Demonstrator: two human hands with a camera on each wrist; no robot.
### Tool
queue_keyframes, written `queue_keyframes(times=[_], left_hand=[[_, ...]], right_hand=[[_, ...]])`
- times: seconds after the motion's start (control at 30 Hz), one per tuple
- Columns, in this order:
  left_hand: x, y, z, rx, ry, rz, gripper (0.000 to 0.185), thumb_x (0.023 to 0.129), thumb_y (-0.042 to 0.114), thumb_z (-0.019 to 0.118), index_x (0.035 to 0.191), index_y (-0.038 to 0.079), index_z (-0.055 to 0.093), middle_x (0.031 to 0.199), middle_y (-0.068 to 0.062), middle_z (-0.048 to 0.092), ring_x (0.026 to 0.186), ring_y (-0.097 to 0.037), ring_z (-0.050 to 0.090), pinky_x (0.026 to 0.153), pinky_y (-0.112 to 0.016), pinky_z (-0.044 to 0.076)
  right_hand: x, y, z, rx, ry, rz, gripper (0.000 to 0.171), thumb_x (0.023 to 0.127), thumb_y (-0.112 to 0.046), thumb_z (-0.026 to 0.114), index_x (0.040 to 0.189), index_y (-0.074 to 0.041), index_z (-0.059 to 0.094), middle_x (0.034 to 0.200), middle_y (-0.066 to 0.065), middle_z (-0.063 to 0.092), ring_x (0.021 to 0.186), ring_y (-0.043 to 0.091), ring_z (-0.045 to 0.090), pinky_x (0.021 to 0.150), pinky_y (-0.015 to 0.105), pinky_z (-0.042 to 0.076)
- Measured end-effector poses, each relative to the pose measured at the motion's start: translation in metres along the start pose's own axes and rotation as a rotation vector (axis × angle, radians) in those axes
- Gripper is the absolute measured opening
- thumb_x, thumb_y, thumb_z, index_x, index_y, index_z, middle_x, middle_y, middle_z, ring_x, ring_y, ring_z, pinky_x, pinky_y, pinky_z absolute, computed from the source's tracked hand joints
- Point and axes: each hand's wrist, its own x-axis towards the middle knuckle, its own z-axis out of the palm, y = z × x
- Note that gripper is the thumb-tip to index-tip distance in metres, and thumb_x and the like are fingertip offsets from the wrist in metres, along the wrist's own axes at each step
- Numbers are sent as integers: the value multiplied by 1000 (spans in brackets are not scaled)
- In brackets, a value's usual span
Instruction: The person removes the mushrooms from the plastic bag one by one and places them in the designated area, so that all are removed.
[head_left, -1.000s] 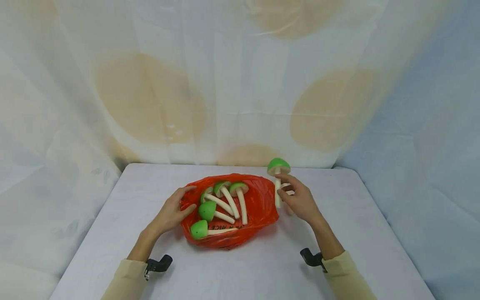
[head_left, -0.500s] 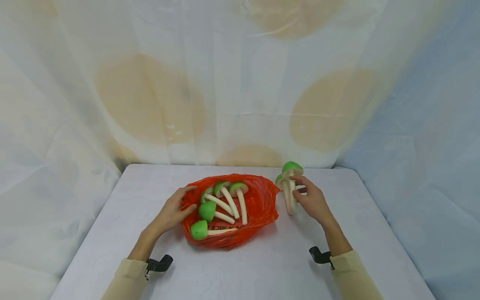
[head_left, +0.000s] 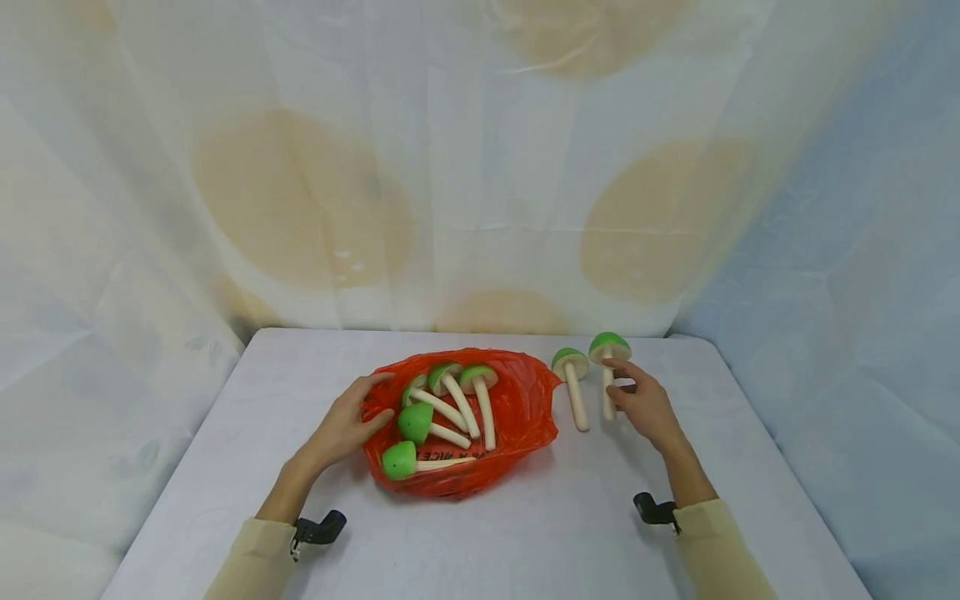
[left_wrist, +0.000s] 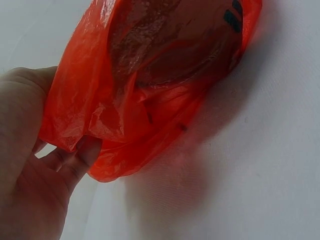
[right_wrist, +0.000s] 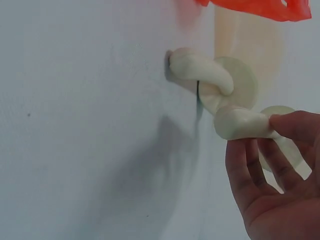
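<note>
The right hand (head_left: 645, 406) moves rightward, away from the red bag (head_left: 525, 400), carrying its green-capped mushroom (head_left: 608, 371) lower toward the table (head_left: 480, 533). A second mushroom (head_left: 573, 385), hidden behind the hand a second ago, now lies in plain view just left of the held one.

A pale grey desk (head_left: 480, 533) carried everything. An orange plastic bag (head_left: 517, 400) lay near its middle. To the right of the bag, apart from it, a green-capped mushroom (head_left: 573, 387) lay flat; a second mushroom (head_left: 607, 371) beside it seemed to rest its stem end on the desk.
</note>
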Motion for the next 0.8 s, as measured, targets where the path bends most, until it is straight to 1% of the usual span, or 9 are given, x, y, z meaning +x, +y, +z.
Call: queue_keyframes(times=[0.2,0.33,0.43,0.53,0.6,0.8], left_hand=[[0,-1,0,4,0,-1,61,94,20,72,148,22,44,143,-8,51,131,-30,51,106,-56,46],[0,-1,0,3,1,0,61,94,21,72,148,22,43,143,-8,51,131,-30,51,105,-56,46],[-1,-1,-1,1,2,3,61,94,21,72,148,22,43,144,-7,51,131,-30,51,104,-56,47],[-1,-1,-1,1,3,4,62,94,20,72,148,22,43,143,-7,51,131,-30,51,104,-56,48],[-2,-1,-1,1,4,2,62,94,20,72,148,22,43,144,-7,51,131,-30,51,104,-56,48],[-1,-1,-1,-2,4,3,61,94,20,72,148,21,43,143,-8,52,131,-30,51,104,-56,47]], right_hand=[[4,13,-4,45,-38,18,50,99,-12,62,147,-17,51,136,22,54,104,34,63,79,38,60],[6,20,-5,69,-52,23,50,98,-9,62,147,-14,51,135,24,54,102,34,63,78,36,60],[7,23,-5,64,-70,23,50,98,-8,61,147,-10,50,135,26,53,102,33,62,76,33,60],[9,25,-5,66,-84,39,51,98,-8,62,147,-10,50,136,26,52,103,31,62,76,32,60],[10,27,-4,68,-103,42,51,99,-8,61,148,-9,48,137,27,51,105,31,61,78,34,60],[14,28,-3,78,-120,63,52,98,-8,61,148,-8,48,139,28,49,110,35,59,82,42,59]])
